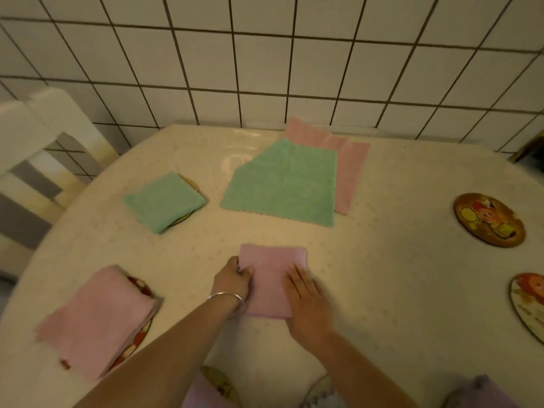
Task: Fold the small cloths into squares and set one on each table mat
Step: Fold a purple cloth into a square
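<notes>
Pinching the left edge of a folded pink cloth (272, 278), the left hand (234, 279) has its fingers curled, while the right hand (306, 301) lies flat on the cloth with straight fingers. The cloth sits on the worktop (397, 275) near the front, between both arms. Two folded cloths (163, 200) hide most of their round mats (188, 184).

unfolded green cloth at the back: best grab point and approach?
Pinch the unfolded green cloth at its near right corner, coming from the front. That scalloped edge lies flat on bare table; the far side overlaps the unfolded pink cloth, so a pinch there may catch both.
</notes>
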